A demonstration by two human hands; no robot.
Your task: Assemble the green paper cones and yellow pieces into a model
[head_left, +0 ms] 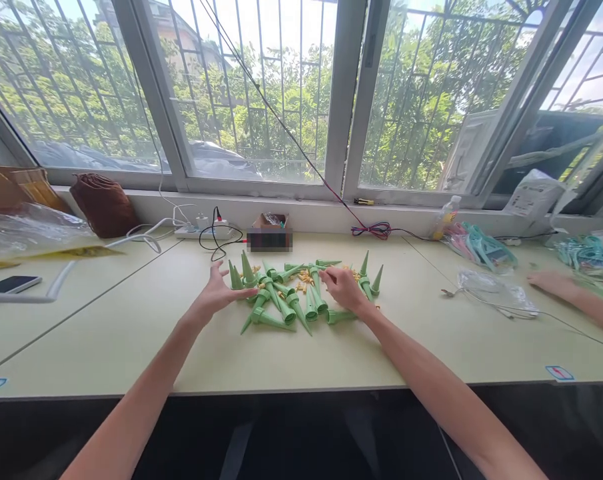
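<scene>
A heap of green plastic cone-shaped spikes [294, 303] lies on the pale table in front of me, most on their sides, a few upright at both ends. Small yellow pieces [301, 287] are scattered among them. My left hand [214, 291] is open at the heap's left edge, its thumb stretched toward the spikes and its fingers apart, beside an upright spike [248, 268]. Over the right half of the heap, my right hand [344, 287] is closed with its fingertips together near another spike [316, 279]. Whatever its fingers hold is hidden.
Behind the heap stand a small open box [270, 233] and a power strip [206, 231] with cables. A coiled dark cable [371, 230] lies near the window. At right are a bottle [446, 217], plastic bags [496, 290] and another person's hand [551, 281]. A phone [12, 285] lies left.
</scene>
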